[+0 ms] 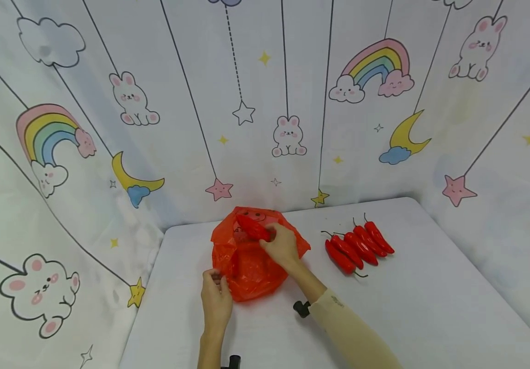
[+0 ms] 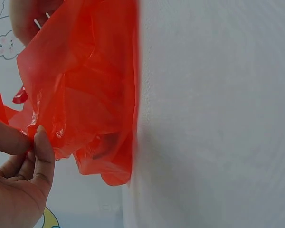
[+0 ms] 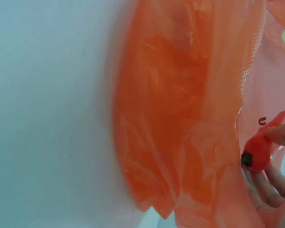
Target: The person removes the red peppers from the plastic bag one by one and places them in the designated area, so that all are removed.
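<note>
A red plastic bag stands on the white table with its mouth spread. My left hand pinches the bag's edge at its near left side; in the left wrist view the thumb and fingers meet on the thin film. In my right hand is a red chili pepper, held by its stem end over the bag's mouth. The right wrist view shows the pepper's dark green cap between the fingers, beside the bag's rim.
Several red chili peppers lie side by side in a row on the table, right of the bag. Behind the table hangs a white cloth printed with rabbits, stars and rainbows.
</note>
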Tool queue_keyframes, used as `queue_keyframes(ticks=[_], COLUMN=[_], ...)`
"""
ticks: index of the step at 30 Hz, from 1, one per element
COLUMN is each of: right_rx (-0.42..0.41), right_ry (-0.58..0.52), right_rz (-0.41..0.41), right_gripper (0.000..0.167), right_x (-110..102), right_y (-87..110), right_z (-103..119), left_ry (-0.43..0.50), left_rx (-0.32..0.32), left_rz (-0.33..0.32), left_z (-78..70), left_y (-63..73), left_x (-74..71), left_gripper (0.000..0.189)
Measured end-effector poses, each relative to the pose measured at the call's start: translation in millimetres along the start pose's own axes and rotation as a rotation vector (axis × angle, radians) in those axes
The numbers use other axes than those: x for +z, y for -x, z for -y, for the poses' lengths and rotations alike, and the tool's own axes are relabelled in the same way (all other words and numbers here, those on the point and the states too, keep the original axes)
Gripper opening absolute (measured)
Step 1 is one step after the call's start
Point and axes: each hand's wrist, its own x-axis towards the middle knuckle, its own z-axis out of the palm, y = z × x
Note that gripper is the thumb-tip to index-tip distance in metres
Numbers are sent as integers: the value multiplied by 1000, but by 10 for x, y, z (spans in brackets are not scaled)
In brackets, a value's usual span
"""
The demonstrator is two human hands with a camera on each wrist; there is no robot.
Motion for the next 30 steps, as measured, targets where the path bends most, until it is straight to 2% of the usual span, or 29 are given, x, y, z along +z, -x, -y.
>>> queue_keyframes(ticks=[5, 16, 22, 26, 30], right_rx=[-29, -123, -103, -83, -108], right_ry=[-35, -236, -331, -340, -351], right_rz=[-25, -66, -20, 16, 3], right_gripper=[39, 39, 42, 43, 43], right_x=[-48, -107, -110, -102, -153], right_y=[25, 60, 85, 91, 109], right_z=[39, 101, 80, 49, 70], left_ry=[-12, -7, -1, 4, -6], left_rx=[18, 8, 15, 18, 25], left_rz=[-10, 1, 0, 4, 0], left_z=[3, 11, 12, 9, 4], left_y=[0, -1, 2, 8, 7], left_x=[-4, -6, -5, -2, 0], left_gripper=[20, 21, 20, 21, 22])
